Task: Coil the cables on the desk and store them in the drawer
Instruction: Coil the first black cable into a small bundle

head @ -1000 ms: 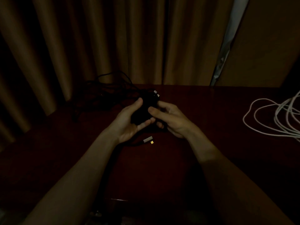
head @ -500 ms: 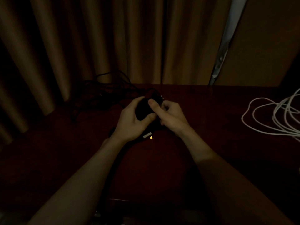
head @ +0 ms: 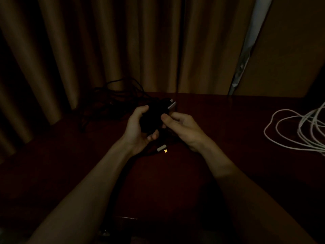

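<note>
Though dim, a compact black cable bundle (head: pixel 152 118), silver plug (head: pixel 172 105) at top.

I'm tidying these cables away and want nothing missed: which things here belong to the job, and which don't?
Job: black cable coil gripped by left hand and right hand; loose plug on the desk; black cable tangle; white cable.
Just there: curtains; brown panel.

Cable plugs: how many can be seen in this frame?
2. The upper plug sticks out above the black bundle held by the left hand and right hand. The lower plug shows just below the left hand. The dark tangle behind may hide more.
</note>
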